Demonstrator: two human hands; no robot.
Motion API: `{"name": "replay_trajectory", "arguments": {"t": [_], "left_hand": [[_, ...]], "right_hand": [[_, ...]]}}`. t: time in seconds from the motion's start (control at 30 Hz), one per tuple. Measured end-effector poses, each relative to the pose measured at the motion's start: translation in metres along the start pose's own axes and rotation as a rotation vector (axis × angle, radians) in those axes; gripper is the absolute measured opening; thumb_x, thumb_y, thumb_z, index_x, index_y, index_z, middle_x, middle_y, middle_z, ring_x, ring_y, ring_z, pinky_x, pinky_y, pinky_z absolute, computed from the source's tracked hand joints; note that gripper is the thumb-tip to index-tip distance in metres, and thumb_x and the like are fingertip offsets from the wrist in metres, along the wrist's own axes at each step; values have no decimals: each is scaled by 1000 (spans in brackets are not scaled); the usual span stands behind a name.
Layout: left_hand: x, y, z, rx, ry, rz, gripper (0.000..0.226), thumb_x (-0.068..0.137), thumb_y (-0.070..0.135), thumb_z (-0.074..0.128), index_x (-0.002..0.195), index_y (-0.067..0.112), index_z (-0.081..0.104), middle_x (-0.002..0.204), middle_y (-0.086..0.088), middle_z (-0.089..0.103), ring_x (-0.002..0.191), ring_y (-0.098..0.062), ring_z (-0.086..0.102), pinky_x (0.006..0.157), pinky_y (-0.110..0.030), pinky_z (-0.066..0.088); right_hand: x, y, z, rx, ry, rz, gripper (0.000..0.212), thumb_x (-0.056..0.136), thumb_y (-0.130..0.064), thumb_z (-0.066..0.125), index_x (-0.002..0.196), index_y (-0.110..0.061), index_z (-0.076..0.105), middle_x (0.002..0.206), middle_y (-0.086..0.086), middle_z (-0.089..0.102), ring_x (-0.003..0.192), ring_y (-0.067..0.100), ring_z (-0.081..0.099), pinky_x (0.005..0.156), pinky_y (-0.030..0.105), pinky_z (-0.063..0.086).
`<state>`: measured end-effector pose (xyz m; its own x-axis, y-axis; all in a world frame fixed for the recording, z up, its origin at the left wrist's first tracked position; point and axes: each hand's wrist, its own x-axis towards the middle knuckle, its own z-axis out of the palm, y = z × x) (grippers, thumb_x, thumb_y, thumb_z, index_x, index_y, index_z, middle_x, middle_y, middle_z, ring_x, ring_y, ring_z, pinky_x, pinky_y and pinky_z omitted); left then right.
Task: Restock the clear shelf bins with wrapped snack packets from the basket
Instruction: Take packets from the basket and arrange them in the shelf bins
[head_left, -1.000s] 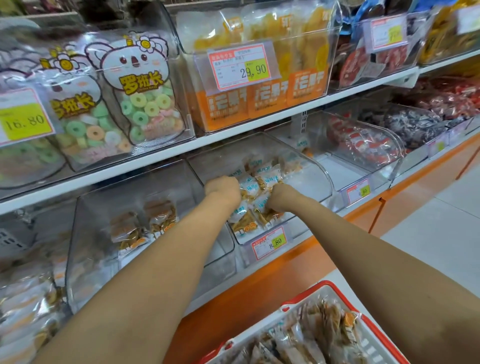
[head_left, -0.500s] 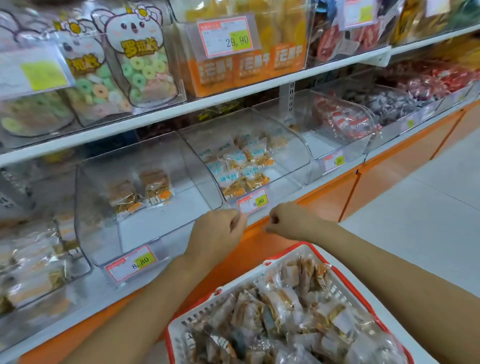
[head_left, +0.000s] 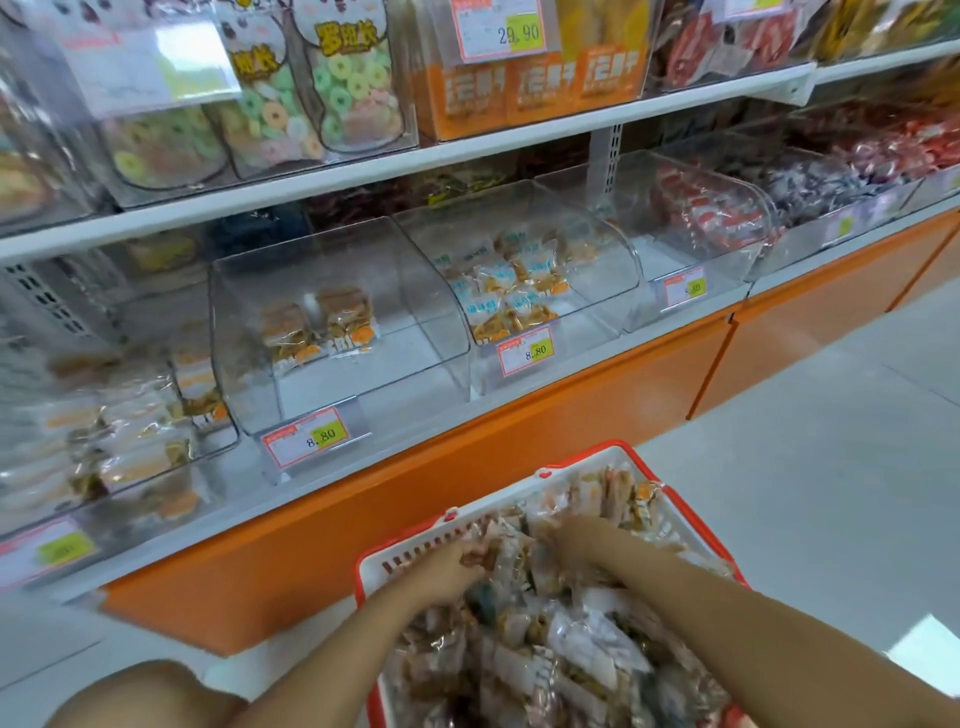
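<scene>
Wrapped snack packets (head_left: 571, 649) lie heaped in the red-rimmed basket (head_left: 493, 501) below half-empty clear bins (head_left: 337, 332); left hand (head_left: 452, 569) and right hand (head_left: 571, 535) sit buried among them, fingers' closure too blurred to tell; best gather one matching kind, firmly, before lifting.

You are looking down at the basket (head_left: 410, 551). Your left hand (head_left: 447, 569) is lying among the wrapped packets (head_left: 587, 639) by its far left corner, and your right hand (head_left: 571, 538) is lying near its far edge, the fingers blurred. On the lower shelf (head_left: 400, 431), the left clear bin (head_left: 337, 260) is holding two packets and the middle bin (head_left: 602, 249) more.
</scene>
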<state>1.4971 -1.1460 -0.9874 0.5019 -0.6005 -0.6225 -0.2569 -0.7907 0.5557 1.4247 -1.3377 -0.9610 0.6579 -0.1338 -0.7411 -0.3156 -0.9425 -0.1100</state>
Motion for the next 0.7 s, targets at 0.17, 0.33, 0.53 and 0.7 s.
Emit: {"name": "replay_trajectory", "arguments": {"t": [0.17,0.33,0.53,0.7], "left_hand": [[-16,14,-16,-169,70,-31,18,95,23,54,108,17,65,121,-9,59,100,-20,60,92,-36,51],[-42,49,-32,-464,57,79,38,91,45,57,116,17,59,117,-2,64,107,-16,63,95,-30,51],[-58,89,-57,-780,115,189,37,87,30,66,117,8,61,104,-1,71,91,-16,71,83,-29,56],[-72,102,-81,-693,378,281,14,81,16,75,93,14,69,67,10,70,63,-3,65,60,-18,53]], "right_hand": [[-1,32,-15,611,8,0,40,86,-33,61,118,-9,59,114,1,57,109,18,56,87,26,45],[-28,45,-59,1506,-140,-320,21,85,1,55,106,1,62,103,15,68,90,20,67,71,31,57],[-57,29,-95,1343,-272,-660,46,73,-11,79,115,-7,62,120,11,66,111,20,63,96,33,52],[-71,9,-112,1132,41,-625,41,80,-22,74,116,-4,64,118,15,66,110,25,62,100,36,47]]}}
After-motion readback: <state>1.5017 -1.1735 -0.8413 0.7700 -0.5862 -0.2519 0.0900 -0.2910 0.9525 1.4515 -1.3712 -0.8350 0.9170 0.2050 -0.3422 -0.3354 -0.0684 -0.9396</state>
